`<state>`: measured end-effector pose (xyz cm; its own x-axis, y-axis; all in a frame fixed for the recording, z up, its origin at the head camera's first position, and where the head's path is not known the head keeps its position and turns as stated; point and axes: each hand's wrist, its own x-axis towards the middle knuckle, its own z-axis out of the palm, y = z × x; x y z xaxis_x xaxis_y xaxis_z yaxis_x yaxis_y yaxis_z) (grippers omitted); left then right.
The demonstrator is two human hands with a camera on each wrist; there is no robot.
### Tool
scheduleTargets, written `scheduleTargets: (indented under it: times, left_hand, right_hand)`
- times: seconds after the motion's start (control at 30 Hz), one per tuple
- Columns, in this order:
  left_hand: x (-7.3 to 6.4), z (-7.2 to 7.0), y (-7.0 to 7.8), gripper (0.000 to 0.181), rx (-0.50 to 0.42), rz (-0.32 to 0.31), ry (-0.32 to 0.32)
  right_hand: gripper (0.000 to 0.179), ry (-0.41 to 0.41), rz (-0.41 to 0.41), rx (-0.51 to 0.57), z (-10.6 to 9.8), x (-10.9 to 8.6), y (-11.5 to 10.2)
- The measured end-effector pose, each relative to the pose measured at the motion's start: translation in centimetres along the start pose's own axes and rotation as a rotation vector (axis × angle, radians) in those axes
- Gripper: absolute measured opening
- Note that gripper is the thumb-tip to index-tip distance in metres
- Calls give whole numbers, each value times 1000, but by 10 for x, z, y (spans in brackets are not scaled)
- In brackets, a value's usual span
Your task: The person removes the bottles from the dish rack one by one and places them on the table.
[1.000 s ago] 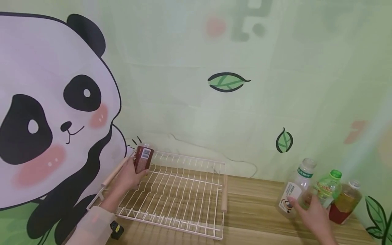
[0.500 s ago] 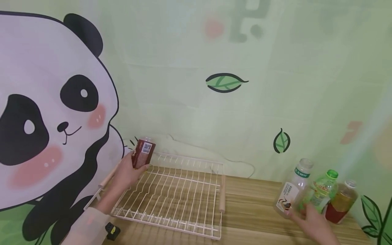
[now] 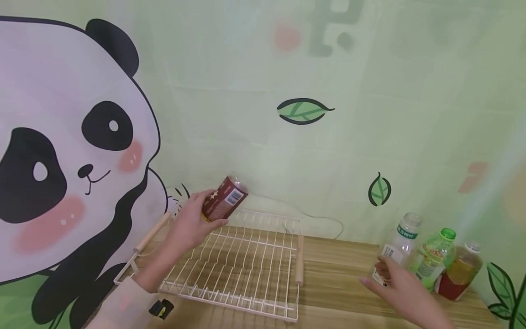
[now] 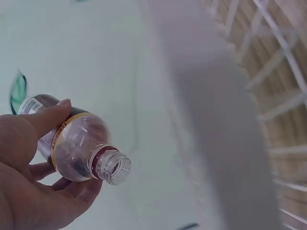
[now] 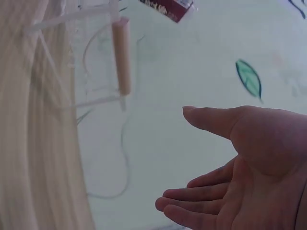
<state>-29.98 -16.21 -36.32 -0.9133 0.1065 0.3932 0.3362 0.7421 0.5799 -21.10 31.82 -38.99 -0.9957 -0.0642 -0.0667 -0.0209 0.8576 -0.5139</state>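
My left hand (image 3: 193,224) holds a clear plastic bottle with a dark red label (image 3: 225,199) above the rack's far left part. The bottle is tilted, its base up to the right. In the left wrist view its uncapped neck (image 4: 112,165) points toward the camera, and the thumb and fingers wrap the body. My right hand (image 3: 404,292) holds nothing, its thumb and fingers spread apart. It is in front of a clear bottle with a green neck band (image 3: 404,235) and partly hides it. In the right wrist view the right palm (image 5: 268,148) is bare.
A white wire rack (image 3: 234,265) with wooden handles (image 3: 300,260) stands on the wooden table (image 3: 341,274). At the right stand a green-capped bottle (image 3: 437,256) and a bottle of red-brown look (image 3: 460,274). A panda-printed cloth (image 3: 255,91) hangs behind, with a thin cord.
My left hand has carried the red-labelled bottle up and to the right, tilting it further. My right hand has shifted left from beside the green-capped bottle, its fingers raised.
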Motion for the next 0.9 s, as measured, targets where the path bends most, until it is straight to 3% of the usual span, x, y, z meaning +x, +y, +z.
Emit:
scheduleTargets:
  times: [0.27,0.43,0.67,0.9]
  left_hand:
    - [-20,6,57,89,8,181,-36]
    - [-27,14,82,90,44,274,-39]
    - [-29,32,99,87,129,383,-71]
    - [-28,48,109,81,232,448,-90]
  right_hand:
    - [94,179,-187,15,-6,-8,-51]
    - [97,269,-278,-9,-11,-11,-81]
    - [111,348,-421,55,-8,-9,-105]
    - [121,555,-652,-147,1,4,-116]
